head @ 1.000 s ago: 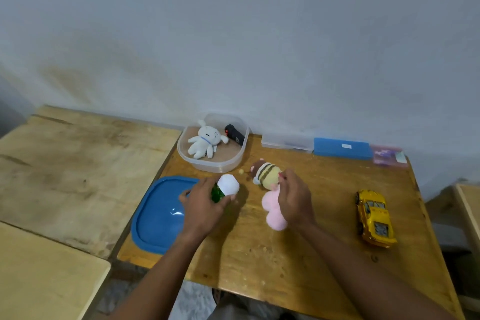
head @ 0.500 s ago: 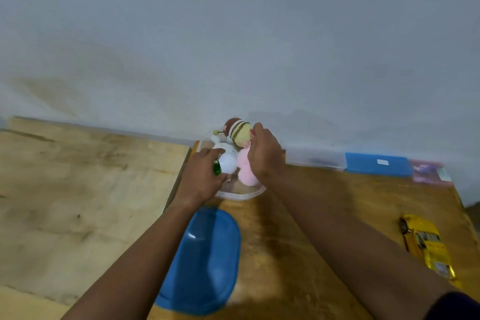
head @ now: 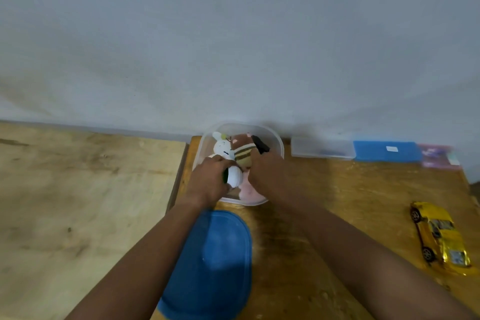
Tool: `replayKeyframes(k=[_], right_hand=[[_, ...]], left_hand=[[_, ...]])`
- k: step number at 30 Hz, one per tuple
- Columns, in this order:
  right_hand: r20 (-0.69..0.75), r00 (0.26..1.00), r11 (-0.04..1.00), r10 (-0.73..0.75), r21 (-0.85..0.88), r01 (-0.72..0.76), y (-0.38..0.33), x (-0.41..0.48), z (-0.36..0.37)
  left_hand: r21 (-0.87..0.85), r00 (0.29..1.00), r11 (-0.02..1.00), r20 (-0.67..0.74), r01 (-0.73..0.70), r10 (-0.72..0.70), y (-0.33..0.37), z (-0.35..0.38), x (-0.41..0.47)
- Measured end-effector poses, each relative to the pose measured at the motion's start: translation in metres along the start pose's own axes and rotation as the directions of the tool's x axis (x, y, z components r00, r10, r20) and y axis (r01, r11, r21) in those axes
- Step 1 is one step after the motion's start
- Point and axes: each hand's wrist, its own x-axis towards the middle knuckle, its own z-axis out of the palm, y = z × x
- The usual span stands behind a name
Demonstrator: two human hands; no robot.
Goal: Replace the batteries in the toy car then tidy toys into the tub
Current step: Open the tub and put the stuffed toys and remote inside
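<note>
A clear plastic tub (head: 275, 138) stands against the wall. Inside lie a white bunny plush (head: 221, 147) and a small black object (head: 259, 144). My left hand (head: 207, 182) grips a white and green toy (head: 232, 175) over the tub's front half. My right hand (head: 265, 176) holds a striped bee plush (head: 244, 156) and a pink plush (head: 248, 191), both lowered into the tub. The yellow toy car (head: 439, 235) lies on the wooden table at the right, away from both hands.
The tub's blue lid (head: 215, 262) lies on the table just in front of the tub. A clear box (head: 323, 147), a blue box (head: 387, 151) and a pink packet (head: 439, 155) line the wall. A second wooden table (head: 78, 202) adjoins on the left.
Both hands lifted their toys off the table and carried them away from me to the tub; the toys now sit low inside it. The car has stayed put.
</note>
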Motion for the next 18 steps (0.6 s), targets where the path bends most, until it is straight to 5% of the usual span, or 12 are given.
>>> replayKeyframes(k=[3,8,11,18], right_hand=[[-0.024,1.0,1.0,-0.013,0.023,0.014,0.007,0.006,-0.008],[-0.137,0.99,0.943,-0.037,0.323,0.08,0.007,0.024,-0.02],[-0.008,0.977,0.95,-0.214,0.23,0.21,0.012,0.027,-0.003],[0.02,0.966,0.965,-0.259,0.059,0.257,0.022,0.017,0.029]], left_hand=[[-0.002,0.999,1.0,0.035,-0.006,0.006,-0.003,0.003,0.002],[-0.012,1.0,1.0,0.009,0.001,-0.001,-0.006,0.001,0.003],[-0.014,0.999,1.0,-0.035,0.025,-0.026,-0.009,0.001,-0.001],[-0.028,0.998,0.997,0.004,0.065,-0.065,-0.005,0.015,-0.003]])
